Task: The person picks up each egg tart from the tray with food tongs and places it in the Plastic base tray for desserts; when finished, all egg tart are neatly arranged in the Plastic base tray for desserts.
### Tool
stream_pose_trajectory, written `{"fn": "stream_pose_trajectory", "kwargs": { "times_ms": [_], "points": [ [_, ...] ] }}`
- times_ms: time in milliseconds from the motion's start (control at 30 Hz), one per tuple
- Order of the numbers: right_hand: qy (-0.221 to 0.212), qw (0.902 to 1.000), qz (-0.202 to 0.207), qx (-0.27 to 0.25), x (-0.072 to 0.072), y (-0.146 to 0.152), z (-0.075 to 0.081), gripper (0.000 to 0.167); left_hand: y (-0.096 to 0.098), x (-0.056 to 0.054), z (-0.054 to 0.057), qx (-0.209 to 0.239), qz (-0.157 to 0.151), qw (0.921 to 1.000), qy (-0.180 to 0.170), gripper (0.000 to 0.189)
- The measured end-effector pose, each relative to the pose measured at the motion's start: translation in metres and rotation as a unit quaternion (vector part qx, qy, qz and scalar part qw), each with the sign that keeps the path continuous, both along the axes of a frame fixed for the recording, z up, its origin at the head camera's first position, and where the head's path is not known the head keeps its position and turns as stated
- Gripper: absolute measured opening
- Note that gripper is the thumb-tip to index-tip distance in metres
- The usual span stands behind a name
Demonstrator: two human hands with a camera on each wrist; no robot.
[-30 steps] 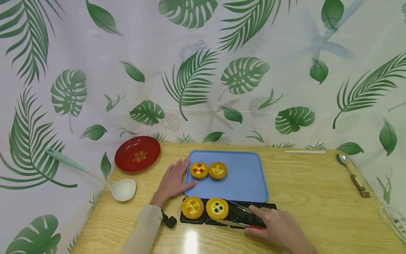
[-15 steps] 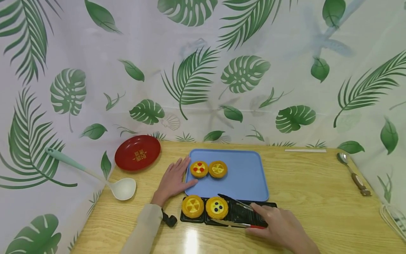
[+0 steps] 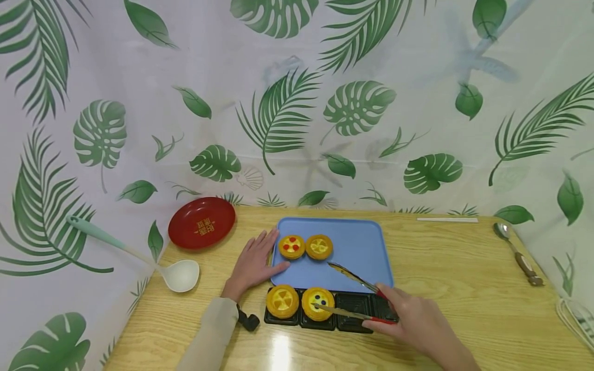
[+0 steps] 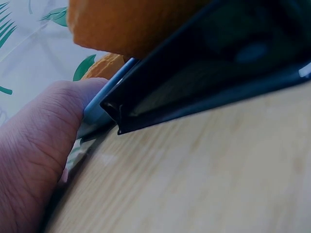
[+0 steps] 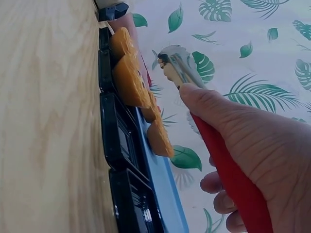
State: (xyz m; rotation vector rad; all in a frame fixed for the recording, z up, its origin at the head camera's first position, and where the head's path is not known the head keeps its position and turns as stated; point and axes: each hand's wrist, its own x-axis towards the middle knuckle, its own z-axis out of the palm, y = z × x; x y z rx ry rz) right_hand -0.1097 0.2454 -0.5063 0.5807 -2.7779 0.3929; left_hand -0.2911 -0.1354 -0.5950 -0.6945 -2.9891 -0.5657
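Observation:
My left hand [image 3: 252,265] lies with straight fingers along the left edge of the blue tray [image 3: 359,255]; its thumb reaches over the rim. On that tray sit a tart with red dots [image 3: 291,247] and a plain-patterned tart [image 3: 319,247]. My right hand [image 3: 413,317] grips metal tongs [image 3: 348,313] by their red handles [image 5: 233,179]. The tong arms stand spread, the lower tip over a tart with dark blue dots [image 3: 317,303], the upper tip over the blue tray. That tart and another yellow tart [image 3: 282,301] sit in a black compartment tray [image 3: 353,304].
A red oval plate [image 3: 201,224] and a white ladle [image 3: 181,276] with a green handle lie at the left. Pale chopsticks [image 3: 447,220] and a spoon [image 3: 522,263] lie at the right. A whisk-like wire thing [image 3: 573,322] shows at the right edge.
My right hand has lifted the tongs, which earlier spanned the blue-dotted tart low at its sides; their arms are now clear of its sides. The left hand and the tarts stay put.

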Motion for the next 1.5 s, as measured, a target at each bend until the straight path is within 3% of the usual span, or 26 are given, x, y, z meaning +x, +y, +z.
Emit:
{"fn": "stream_pose_trajectory", "kwargs": {
  "times_ms": [167, 433, 700, 900, 1233, 1500],
  "points": [
    [0.037, 0.9993, -0.003, 0.004, -0.007, 0.003, 0.003, 0.074, -0.001, 0.0, -0.001, 0.002, 0.0, 1.0, 0.001, 0.104],
    [0.042, 0.9988, -0.025, 0.007, -0.024, 0.008, 0.008, 0.079, -0.001, 0.0, -0.001, 0.013, -0.004, 0.9999, 0.007, 0.103],
    [-0.024, 0.9975, -0.064, 0.018, -0.045, 0.008, 0.009, 0.075, -0.001, 0.001, -0.002, 0.017, -0.003, 0.9998, 0.014, 0.104],
    [-0.06, 0.9954, -0.069, 0.029, -0.062, 0.008, 0.006, 0.077, 0.0, 0.0, -0.001, 0.018, -0.004, 0.9998, 0.012, 0.104],
    [-0.071, 0.995, -0.053, 0.047, -0.085, -0.001, -0.006, 0.067, 0.001, -0.001, -0.001, -0.001, -0.004, 1.0, 0.001, 0.104],
    [-0.073, 0.9936, -0.049, 0.071, -0.102, -0.011, -0.012, 0.07, -0.001, -0.003, -0.003, -0.007, -0.001, 1.0, 0.0, 0.104]
  ]
}}
